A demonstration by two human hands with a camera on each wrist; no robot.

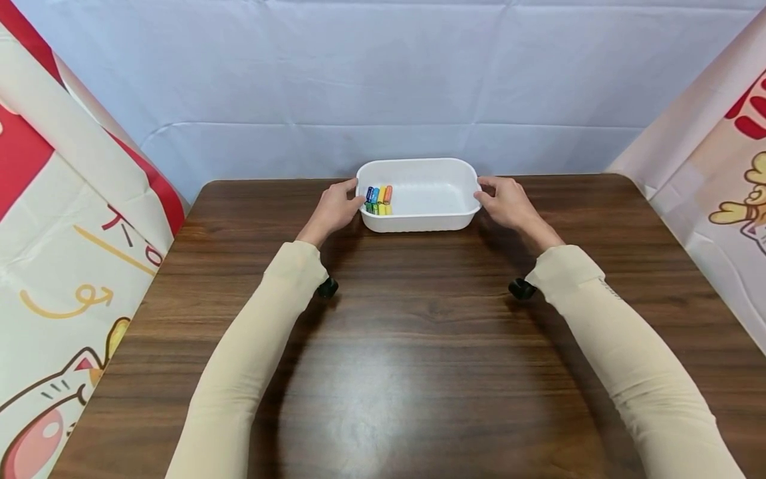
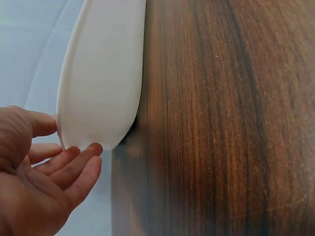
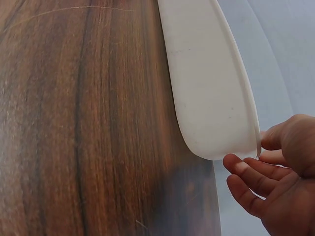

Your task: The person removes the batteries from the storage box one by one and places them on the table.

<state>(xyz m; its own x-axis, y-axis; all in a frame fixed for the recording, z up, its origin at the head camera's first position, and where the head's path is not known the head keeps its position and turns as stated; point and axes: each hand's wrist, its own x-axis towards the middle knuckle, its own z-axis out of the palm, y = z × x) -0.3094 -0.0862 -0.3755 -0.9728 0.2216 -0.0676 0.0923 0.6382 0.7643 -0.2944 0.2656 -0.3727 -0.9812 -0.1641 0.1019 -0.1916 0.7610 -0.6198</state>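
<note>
A white plastic basin [image 1: 419, 223] stands at the far edge of the wooden table. Inside it, at the left end, several small batteries [image 1: 388, 194] lie side by side in two rows, coloured blue, yellow, orange and green. My left hand [image 1: 337, 209] pinches the basin's left end, thumb at the rim and fingers against the outer wall. At the opposite end my right hand [image 1: 507, 201] holds the rim the same way. Both wrist views show the basin's outer wall [image 2: 101, 73] beside the curled fingers; the batteries are hidden there.
The brown wooden table [image 1: 431, 319] spreads between my forearms and the basin. Behind its far edge hangs a pale blue cloth [image 1: 383, 73]. Printed cloths [image 1: 72, 266] hang at both sides. A black wrist device [image 1: 327, 287] shows beneath each cuff.
</note>
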